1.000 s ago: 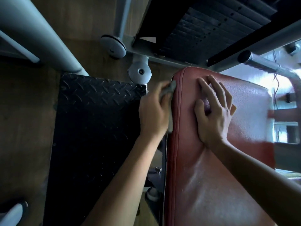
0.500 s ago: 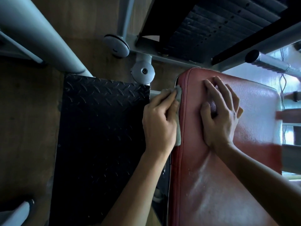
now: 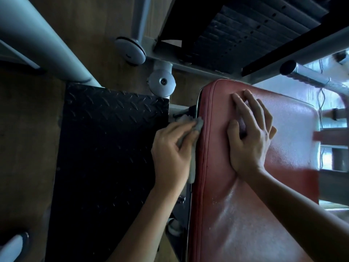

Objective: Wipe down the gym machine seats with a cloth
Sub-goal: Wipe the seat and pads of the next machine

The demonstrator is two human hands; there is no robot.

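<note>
A red padded seat of a gym machine fills the lower right. My left hand grips a pale grey cloth and presses it against the seat's left side edge, with part of the cloth bunched above my fingers. My right hand lies flat on top of the pad near its far end, fingers straight and pressing into the cushion. The pad's surface looks shiny near me.
A black tread-pattern footplate lies left of the seat on a wooden floor. A thick white frame tube crosses the upper left. The black weight stack and grey frame bars stand behind the seat. A chrome handle juts at right.
My left hand slid with the cloth down the seat's left edge, toward me. My right hand stayed planted on the pad.
</note>
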